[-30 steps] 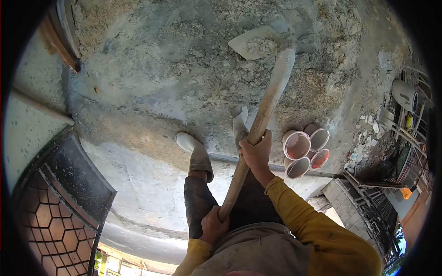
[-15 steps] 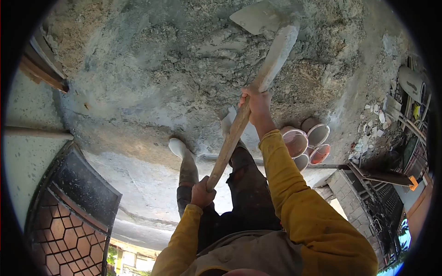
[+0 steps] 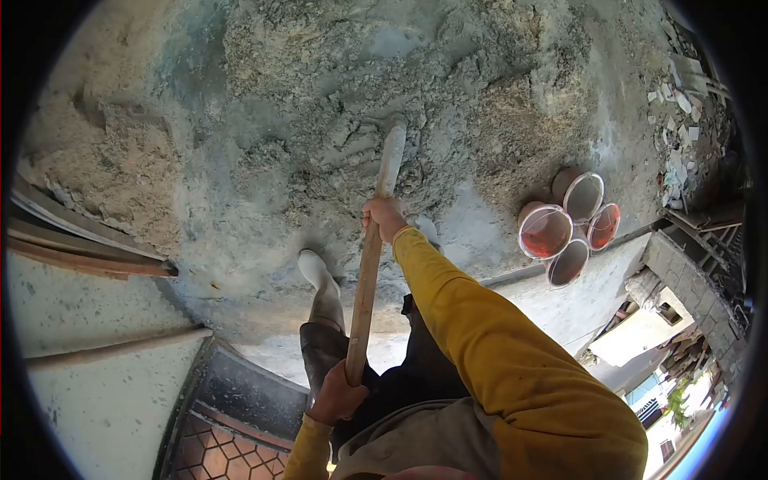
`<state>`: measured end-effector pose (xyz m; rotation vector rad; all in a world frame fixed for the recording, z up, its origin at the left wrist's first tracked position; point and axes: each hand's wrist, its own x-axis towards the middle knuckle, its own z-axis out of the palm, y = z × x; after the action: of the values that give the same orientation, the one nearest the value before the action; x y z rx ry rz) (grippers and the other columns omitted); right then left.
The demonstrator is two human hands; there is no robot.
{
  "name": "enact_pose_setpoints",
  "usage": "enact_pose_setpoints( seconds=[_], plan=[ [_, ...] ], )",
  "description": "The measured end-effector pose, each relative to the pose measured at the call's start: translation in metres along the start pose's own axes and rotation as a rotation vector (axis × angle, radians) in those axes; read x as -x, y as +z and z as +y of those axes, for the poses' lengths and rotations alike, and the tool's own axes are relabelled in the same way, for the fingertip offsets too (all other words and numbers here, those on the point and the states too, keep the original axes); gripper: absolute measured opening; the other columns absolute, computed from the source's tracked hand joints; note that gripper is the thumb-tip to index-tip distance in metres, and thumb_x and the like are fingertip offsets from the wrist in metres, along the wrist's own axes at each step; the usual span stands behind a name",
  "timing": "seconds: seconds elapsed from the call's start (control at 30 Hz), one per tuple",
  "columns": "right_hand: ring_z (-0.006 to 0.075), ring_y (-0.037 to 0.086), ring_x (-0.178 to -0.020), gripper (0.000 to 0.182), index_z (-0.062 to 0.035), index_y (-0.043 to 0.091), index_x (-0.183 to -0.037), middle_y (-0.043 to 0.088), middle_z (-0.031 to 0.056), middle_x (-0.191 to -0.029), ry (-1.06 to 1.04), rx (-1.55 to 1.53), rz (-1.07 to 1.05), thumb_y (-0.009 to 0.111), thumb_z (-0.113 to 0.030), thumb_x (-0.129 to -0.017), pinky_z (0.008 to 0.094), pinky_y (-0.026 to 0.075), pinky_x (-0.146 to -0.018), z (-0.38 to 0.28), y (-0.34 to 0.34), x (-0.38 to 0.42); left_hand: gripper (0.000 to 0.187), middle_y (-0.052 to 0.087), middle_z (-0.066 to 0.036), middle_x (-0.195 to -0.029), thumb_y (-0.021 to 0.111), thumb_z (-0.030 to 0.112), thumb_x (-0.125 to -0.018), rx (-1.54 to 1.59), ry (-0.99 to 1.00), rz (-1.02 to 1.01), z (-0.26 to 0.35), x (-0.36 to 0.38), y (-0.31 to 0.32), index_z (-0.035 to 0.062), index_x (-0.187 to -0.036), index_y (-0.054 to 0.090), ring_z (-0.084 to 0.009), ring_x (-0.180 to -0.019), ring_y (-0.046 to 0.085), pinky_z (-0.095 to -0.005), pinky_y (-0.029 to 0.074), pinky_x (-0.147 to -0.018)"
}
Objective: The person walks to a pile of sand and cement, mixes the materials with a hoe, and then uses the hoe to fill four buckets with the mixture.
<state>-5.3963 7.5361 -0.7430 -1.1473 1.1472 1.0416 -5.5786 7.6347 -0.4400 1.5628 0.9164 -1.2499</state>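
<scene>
My left hand (image 3: 339, 395) is wrapped round the rear end of a long wooden hoe handle, close to my body. Farther up the same hoe (image 3: 367, 296), my right hand (image 3: 384, 218) grips the shaft with its arm stretched forward. The hoe's far end, coated in grey, reaches into a spread of wet grey mortar (image 3: 336, 172). Its blade is hidden in the mix. Both sleeves are yellow. A pale boot (image 3: 317, 269) stands on the ground left of the handle, and the other boot (image 3: 427, 230) shows partly behind my right forearm.
Several buckets (image 3: 545, 231) stand grouped to the right, some reddish inside. Broken pale rubble (image 3: 680, 160) lies beyond them. To the left are a speckled pale slab (image 3: 104, 308), a pole (image 3: 128, 347) and a dark-framed gate (image 3: 240, 400). Drier sandy material (image 3: 128, 176) lies at upper left.
The hoe's blade, visible above the mix at the upper right before, has come down into the mortar. My right hand has moved left and nearer; the view has turned.
</scene>
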Motion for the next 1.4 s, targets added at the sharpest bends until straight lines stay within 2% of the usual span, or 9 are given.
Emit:
enact_pose_setpoints(
  seconds=[0.07, 0.2, 0.53, 0.6, 0.67, 0.8, 0.97, 1.2, 1.4],
  plan=[
    [0.0215, 0.054, -0.045, 0.016, -0.0009, 0.052, -0.066, 0.053, 0.0099, -0.06, 0.02, 0.0, 0.046, 0.062, -0.002, -0.078, 0.0396, 0.047, -0.044, -0.005, 0.013, 0.002, 0.036, 0.056, -0.009, -0.073, 0.064, 0.009, -0.067, 0.071, -0.223, -0.157, 0.011, -0.001, -0.031, -0.0036, -0.098, 0.053, -0.0193, -0.066, 0.059, -0.036, 0.049, -0.06],
    [0.0224, 0.054, -0.045, 0.015, -0.0004, 0.053, -0.066, 0.053, 0.0101, -0.059, 0.07, -0.165, 0.153, 0.061, -0.004, -0.078, 0.0392, 0.047, -0.043, -0.01, 0.058, -0.002, 0.031, 0.055, -0.005, -0.068, 0.064, 0.004, -0.068, -0.066, 0.045, -0.173, -0.009, -0.018, -0.121, -0.0021, -0.097, 0.055, -0.0127, -0.05, 0.053, -0.0288, 0.045, -0.045],
    [0.0174, 0.056, -0.056, 0.014, 0.0044, 0.058, -0.072, 0.06, 0.0103, -0.068, -0.07, -0.567, 0.405, 0.065, -0.005, -0.08, 0.032, 0.042, -0.044, -0.05, 0.187, -0.052, 0.022, 0.054, -0.005, -0.065, 0.064, 0.002, -0.07, -0.255, -0.15, -0.548, 0.092, -0.086, -0.376, 0.0022, -0.086, 0.049, -0.0128, -0.046, 0.053, -0.0291, 0.043, -0.042],
    [0.0208, 0.052, -0.037, 0.03, 0.0005, 0.055, -0.054, 0.053, 0.0073, -0.048, 0.01, -0.68, 0.463, 0.066, -0.006, -0.08, 0.0332, 0.041, -0.036, -0.056, 0.188, -0.058, 0.022, 0.054, -0.005, -0.065, 0.064, 0.001, -0.07, -0.291, -0.143, -0.57, 0.096, -0.087, -0.377, 0.0024, -0.085, 0.048, -0.0131, -0.046, 0.053, -0.0294, 0.044, -0.042],
    [0.0205, 0.053, -0.039, 0.027, 0.0001, 0.057, -0.056, 0.054, 0.0075, -0.051, -0.198, -0.659, 0.484, 0.068, -0.007, -0.079, 0.0337, 0.042, -0.037, -0.036, 0.197, -0.078, 0.02, 0.053, -0.007, -0.06, 0.06, 0.002, -0.066, -0.254, -0.152, -0.501, 0.092, -0.082, -0.366, 0.0022, -0.082, 0.048, -0.0152, -0.043, 0.051, -0.0286, 0.045, -0.043],
    [0.0224, 0.063, -0.064, 0.009, 0.0004, 0.063, -0.076, 0.062, 0.012, -0.072, 0.037, -0.7, 0.4, 0.067, -0.008, -0.078, 0.0343, 0.048, -0.052, -0.05, 0.18, -0.026, 0.018, 0.052, -0.007, -0.057, 0.064, 0.004, -0.068, -0.319, -0.157, -0.459, 0.093, -0.075, -0.353, 0.0015, -0.079, 0.05, -0.0162, -0.045, 0.053, -0.0298, 0.048, -0.046],
    [0.0315, 0.065, -0.097, 0.039, -0.0005, 0.053, -0.108, 0.065, 0.0197, -0.104, -0.059, -0.446, 0.499, 0.066, -0.018, -0.076, 0.0372, 0.051, -0.074, -0.013, 0.192, 0.023, 0.019, 0.054, -0.007, -0.059, 0.065, 0.005, -0.068, -0.303, -0.157, -0.411, 0.03, -0.073, -0.353, 0.0026, -0.078, 0.05, -0.0155, -0.048, 0.054, -0.0308, 0.048, -0.048],
    [0.0188, 0.06, -0.075, 0.036, -0.0037, 0.047, -0.105, 0.059, 0.0092, -0.085, -0.401, -1.023, 0.34, 0.062, -0.011, -0.074, 0.0329, 0.05, -0.067, 0.092, 0.238, 0.071, 0.021, 0.061, -0.011, -0.073, 0.071, 0.008, -0.07, -1.167, 0.056, -0.042, -0.099, -0.121, -0.463, 0.0026, -0.085, 0.057, -0.0227, -0.064, 0.061, -0.0366, 0.047, -0.059],
    [0.0141, 0.058, -0.068, 0.019, -0.005, 0.055, -0.092, 0.058, 0.0043, -0.075, -0.644, -1.332, -0.005, 0.064, -0.006, -0.075, 0.0327, 0.048, -0.062, 0.125, 0.223, 0.133, 0.028, 0.066, -0.02, -0.083, 0.073, 0.012, -0.07, -1.526, 0.41, 0.252, -0.054, -0.09, -0.468, 0.0009, -0.092, 0.062, -0.0368, -0.08, 0.066, -0.0429, 0.052, -0.069]
  ],
)
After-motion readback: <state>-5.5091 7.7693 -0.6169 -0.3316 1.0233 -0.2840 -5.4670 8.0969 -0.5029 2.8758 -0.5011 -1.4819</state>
